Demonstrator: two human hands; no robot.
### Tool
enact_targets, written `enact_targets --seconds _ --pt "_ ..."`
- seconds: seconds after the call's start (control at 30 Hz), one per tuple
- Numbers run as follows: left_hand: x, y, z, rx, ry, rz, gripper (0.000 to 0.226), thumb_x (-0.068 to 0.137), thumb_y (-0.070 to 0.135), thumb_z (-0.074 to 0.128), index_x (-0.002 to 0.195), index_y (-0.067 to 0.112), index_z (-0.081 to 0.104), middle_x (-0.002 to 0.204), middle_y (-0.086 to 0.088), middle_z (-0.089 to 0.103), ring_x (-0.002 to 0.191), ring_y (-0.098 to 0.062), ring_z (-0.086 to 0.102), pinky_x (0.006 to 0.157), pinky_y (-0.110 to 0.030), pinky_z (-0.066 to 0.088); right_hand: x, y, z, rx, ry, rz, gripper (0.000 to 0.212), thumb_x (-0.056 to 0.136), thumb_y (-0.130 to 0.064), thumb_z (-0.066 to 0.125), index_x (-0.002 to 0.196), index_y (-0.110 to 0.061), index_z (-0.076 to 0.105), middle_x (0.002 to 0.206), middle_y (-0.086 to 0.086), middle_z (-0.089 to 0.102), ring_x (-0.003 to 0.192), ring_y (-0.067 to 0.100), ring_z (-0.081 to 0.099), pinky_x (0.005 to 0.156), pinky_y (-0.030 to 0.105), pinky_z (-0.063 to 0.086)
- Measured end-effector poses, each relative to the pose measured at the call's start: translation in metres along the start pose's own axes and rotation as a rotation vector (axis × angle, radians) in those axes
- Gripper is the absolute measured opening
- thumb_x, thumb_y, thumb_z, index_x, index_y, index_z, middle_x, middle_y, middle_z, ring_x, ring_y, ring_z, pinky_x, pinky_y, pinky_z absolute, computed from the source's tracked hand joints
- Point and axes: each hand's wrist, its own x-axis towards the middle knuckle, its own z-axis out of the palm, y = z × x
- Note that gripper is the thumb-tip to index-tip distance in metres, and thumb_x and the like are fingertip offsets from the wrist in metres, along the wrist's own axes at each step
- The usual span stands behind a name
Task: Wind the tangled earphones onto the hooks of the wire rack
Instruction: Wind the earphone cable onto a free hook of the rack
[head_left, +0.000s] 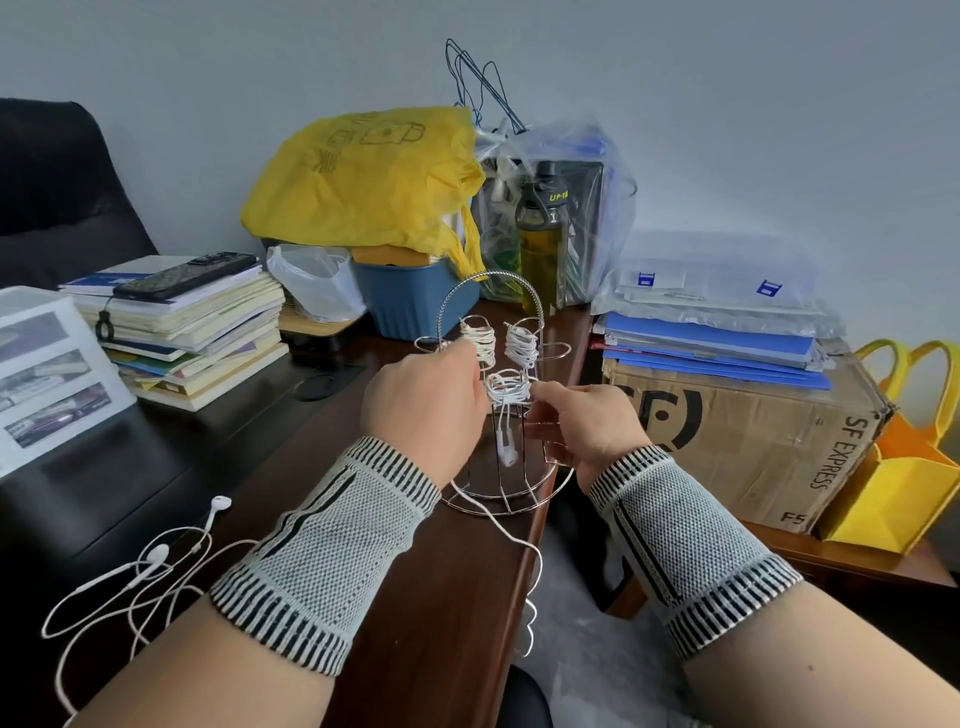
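A silver wire rack (498, 306) stands on the brown desk (447, 597) near its right edge. Two upper hooks carry wound white earphone bundles (522, 345). A third bundle (508, 389) sits on a lower front hook, its two earbuds (506, 448) dangling below. My left hand (423, 402) is at the rack's left side, its fingers curled against that hook; what they hold is hidden. My right hand (582, 426) pinches the white cord just right of the third bundle. A loose cord runs from the rack's base off the desk edge. Another tangled earphone set (150, 566) lies at the lower left.
A stack of books with a phone (176, 322) sits at the left. Behind the rack are a blue bin (415, 299), a yellow bag (363, 176) and a bottle (540, 239). A cardboard box (743, 431) with blue folders stands to the right.
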Motion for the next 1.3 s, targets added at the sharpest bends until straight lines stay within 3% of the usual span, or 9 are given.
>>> enact_targets --seconds 0.2,0.37,0.5,0.6,0.8,0.93,1.1,1.23,1.3 --pt "-0.018 -0.009 0.014 -0.126 -0.008 -0.083 0.017 0.093 0.034 0.055 0.079 0.025 0.058 0.068 0.007 0.065 0.067 -0.015 0.059 0.062 -0.028 0.044 0.000 -0.003 0.001 -0.007 0.003 -0.024 0.023 0.083 -0.018 0.069 0.063 -0.006 0.067 0.064 0.007 0.070 0.069 0.025 0.067 0.068 0.037 0.048" --pt "-0.030 -0.011 0.031 -0.553 -0.038 -0.277 0.007 0.084 0.026 0.068 0.078 0.022 0.070 0.071 0.013 0.067 0.071 -0.006 0.064 0.072 -0.028 0.055 -0.002 0.002 -0.001 0.005 -0.010 -0.055 0.021 0.082 -0.021 0.071 0.069 -0.006 0.068 0.070 0.008 0.071 0.069 0.026 0.067 0.070 0.039 0.049" --pt "-0.037 -0.013 0.041 -0.755 -0.009 -0.388 0.016 0.081 0.020 0.072 0.069 0.027 0.062 0.077 0.010 0.071 0.074 -0.005 0.068 0.076 -0.034 0.057 -0.005 0.007 0.003 0.057 -0.011 -0.075 0.019 0.084 -0.015 0.069 0.067 -0.009 0.065 0.067 0.003 0.071 0.066 0.020 0.069 0.070 0.036 0.047" --pt "-0.038 -0.012 0.044 -0.885 -0.013 -0.457 0.015 0.084 0.014 0.068 0.076 0.023 0.060 0.076 0.006 0.073 0.069 -0.006 0.071 0.076 -0.038 0.059 -0.006 0.009 0.006 0.077 0.041 -0.097 0.018 0.083 -0.015 0.070 0.066 -0.010 0.066 0.073 0.008 0.073 0.075 0.025 0.072 0.065 0.030 0.050" --pt "-0.037 -0.007 0.042 -1.037 -0.023 -0.518 0.021 0.088 0.002 0.056 0.089 0.016 0.071 0.074 0.005 0.072 0.064 -0.005 0.069 0.070 -0.030 0.059 -0.005 0.010 0.010 0.057 0.100 -0.120 0.022 0.082 -0.018 0.070 0.061 -0.012 0.067 0.075 0.010 0.074 0.080 0.029 0.072 0.070 0.035 0.054" --pt "-0.039 -0.011 0.050 -0.970 -0.015 -0.467 0.022 0.085 0.009 0.060 0.071 0.024 0.067 0.077 0.005 0.073 0.077 -0.013 0.071 0.077 -0.038 0.058 -0.009 0.015 0.010 0.086 0.084 -0.155 0.021 0.083 -0.017 0.069 0.063 -0.012 0.067 0.075 0.009 0.074 0.082 0.032 0.071 0.063 0.030 0.051" --pt "-0.040 -0.010 0.053 -0.802 -0.014 -0.388 0.015 0.084 0.015 0.066 0.074 0.025 0.069 0.077 0.007 0.070 0.072 -0.013 0.063 0.072 -0.030 0.052 -0.011 0.025 0.009 0.071 0.085 -0.247 0.018 0.080 -0.011 0.071 0.063 -0.016 0.067 0.072 0.003 0.071 0.080 0.030 0.069 0.069 0.033 0.054" --pt "-0.044 -0.006 0.048 -0.757 -0.034 -0.312 0.007 0.080 0.010 0.064 0.075 0.015 0.066 0.088 0.017 0.064 0.087 -0.012 0.064 0.085 -0.036 0.053 -0.023 0.031 0.005 -0.075 0.091 -0.560 0.018 0.080 0.001 0.068 0.073 -0.013 0.061 0.071 0.000 0.063 0.060 0.000 0.055 0.062 0.015 0.047" --pt "-0.045 -0.004 0.046 -0.701 -0.012 -0.251 0.010 0.077 0.012 0.064 0.072 0.020 0.060 0.082 0.014 0.059 0.081 -0.013 0.061 0.080 -0.036 0.052 -0.028 0.035 0.005 -0.214 0.044 -0.779 0.021 0.081 0.003 0.066 0.081 -0.017 0.060 0.083 0.002 0.060 0.070 0.002 0.058 0.065 0.011 0.047"
